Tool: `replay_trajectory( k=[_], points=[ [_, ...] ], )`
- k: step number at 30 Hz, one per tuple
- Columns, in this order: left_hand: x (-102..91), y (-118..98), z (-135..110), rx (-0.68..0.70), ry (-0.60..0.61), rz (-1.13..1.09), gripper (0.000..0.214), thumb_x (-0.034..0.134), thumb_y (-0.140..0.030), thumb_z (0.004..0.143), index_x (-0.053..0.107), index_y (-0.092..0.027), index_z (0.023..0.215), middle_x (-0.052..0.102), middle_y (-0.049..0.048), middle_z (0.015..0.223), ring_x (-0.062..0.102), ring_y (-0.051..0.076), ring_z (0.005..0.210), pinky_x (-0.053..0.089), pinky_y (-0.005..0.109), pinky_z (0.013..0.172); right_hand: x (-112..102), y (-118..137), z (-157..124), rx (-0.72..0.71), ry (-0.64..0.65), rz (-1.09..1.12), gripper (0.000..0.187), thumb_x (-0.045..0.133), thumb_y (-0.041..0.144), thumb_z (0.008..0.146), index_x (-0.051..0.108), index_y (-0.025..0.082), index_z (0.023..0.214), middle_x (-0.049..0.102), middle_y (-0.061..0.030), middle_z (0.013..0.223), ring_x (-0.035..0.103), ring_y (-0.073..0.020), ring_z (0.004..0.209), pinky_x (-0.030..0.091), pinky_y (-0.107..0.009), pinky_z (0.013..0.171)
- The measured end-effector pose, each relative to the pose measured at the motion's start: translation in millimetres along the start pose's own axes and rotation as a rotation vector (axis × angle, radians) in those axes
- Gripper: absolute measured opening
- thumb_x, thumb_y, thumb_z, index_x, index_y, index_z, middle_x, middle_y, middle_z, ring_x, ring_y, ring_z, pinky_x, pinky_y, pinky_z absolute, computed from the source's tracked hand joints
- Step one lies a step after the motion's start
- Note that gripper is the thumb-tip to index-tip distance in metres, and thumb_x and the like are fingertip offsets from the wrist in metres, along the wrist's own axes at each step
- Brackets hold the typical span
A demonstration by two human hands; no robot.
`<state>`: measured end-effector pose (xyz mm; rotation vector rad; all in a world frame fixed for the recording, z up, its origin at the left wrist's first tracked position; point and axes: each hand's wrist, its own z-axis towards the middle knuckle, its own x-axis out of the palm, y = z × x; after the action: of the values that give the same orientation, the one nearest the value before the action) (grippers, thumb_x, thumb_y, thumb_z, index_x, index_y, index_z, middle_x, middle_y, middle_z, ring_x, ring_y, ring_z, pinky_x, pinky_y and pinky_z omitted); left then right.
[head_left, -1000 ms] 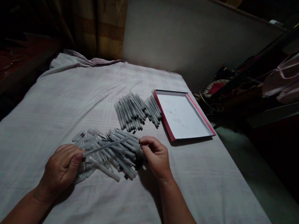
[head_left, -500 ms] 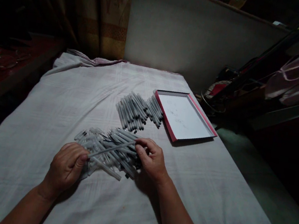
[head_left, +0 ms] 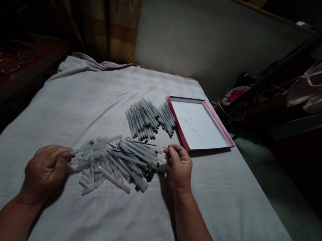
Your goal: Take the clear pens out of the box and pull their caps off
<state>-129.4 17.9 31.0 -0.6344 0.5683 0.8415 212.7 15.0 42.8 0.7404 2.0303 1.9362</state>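
Observation:
My left hand [head_left: 45,171] is closed on the end of a clear pen barrel [head_left: 96,145] that slants up to the right over a loose heap of pens [head_left: 117,162] on the white cloth [head_left: 91,96]. My right hand [head_left: 179,168] pinches a thin dark refill [head_left: 144,143] that points left, level, above the far side of the heap. The barrel and the refill are apart. A second, neater pile of pens [head_left: 149,119] lies farther back.
A shallow red-edged white box lid [head_left: 199,125] lies at the right of the far pile, near the cloth's right edge. A curtain [head_left: 117,14] and a pale wall stand behind. Clutter and a dark rack with bags fill the right side.
My hands have drawn apart: the left moved left with the barrel, the right moved right and pulled the thin refill out of it.

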Motion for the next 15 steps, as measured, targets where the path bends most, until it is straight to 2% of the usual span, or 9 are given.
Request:
replay_trajectory(
  k=[2,5,7,10,13,15],
  points=[
    [-5.1,9,-1,-0.077,-0.032,0.013,0.026,0.05,-0.034,0.099,0.064,-0.021,0.081,0.067,-0.0031,0.068,0.064,0.017,0.069,0.05,0.029,0.07,-1,-2,0,-0.021,0.004,-0.025,0.024,0.076,0.04,0.066,0.068,0.019,0.076,0.073,-0.0028,0.065,0.059,-0.0137,0.054,0.046,-0.024,0.051],
    [-6.1,8,-2,-0.131,-0.041,-0.019,0.028,0.05,-0.036,0.099,0.064,-0.021,0.079,0.067,-0.0023,0.067,0.064,0.017,0.068,0.05,0.029,0.067,1,-8,-7,-0.09,0.138,-0.147,0.016,0.07,0.035,0.071,0.068,0.02,0.076,0.075,-0.0037,0.068,0.064,-0.0165,0.059,0.051,-0.027,0.056],
    [-3.0,1,-3,-0.126,0.002,-0.063,0.026,0.05,-0.035,0.098,0.064,-0.021,0.081,0.068,-0.0013,0.071,0.065,0.017,0.071,0.052,0.03,0.068,2,-13,-13,-0.167,0.251,-0.292,0.01,0.065,0.03,0.075,0.069,0.02,0.076,0.074,-0.0033,0.069,0.064,-0.0165,0.058,0.051,-0.027,0.057],
    [4.1,-11,-4,-0.094,0.048,-0.132,0.021,0.049,-0.029,0.098,0.065,-0.022,0.085,0.069,-0.0005,0.074,0.066,0.018,0.073,0.054,0.032,0.072,3,-15,-19,-0.386,0.368,-0.522,0.012,0.06,0.023,0.08,0.072,0.021,0.076,0.074,-0.0034,0.071,0.065,-0.017,0.06,0.051,-0.029,0.061],
    [10.3,-18,-5,-0.034,0.046,-0.183,0.017,0.051,-0.026,0.096,0.065,-0.022,0.087,0.07,0.0005,0.075,0.066,0.018,0.072,0.054,0.031,0.071,2,-12,-19,-0.594,0.412,-0.642,0.015,0.06,0.023,0.083,0.073,0.021,0.075,0.074,-0.0052,0.072,0.069,-0.0198,0.068,0.052,-0.031,0.069],
    [13.2,-21,-5,0.008,0.056,-0.209,0.015,0.052,-0.026,0.096,0.065,-0.022,0.089,0.07,0.0015,0.078,0.067,0.018,0.073,0.054,0.031,0.071,1,-8,-18,-0.625,0.413,-0.666,0.016,0.061,0.026,0.085,0.074,0.021,0.076,0.075,-0.006,0.073,0.069,-0.02,0.069,0.052,-0.031,0.07]
  ],
)
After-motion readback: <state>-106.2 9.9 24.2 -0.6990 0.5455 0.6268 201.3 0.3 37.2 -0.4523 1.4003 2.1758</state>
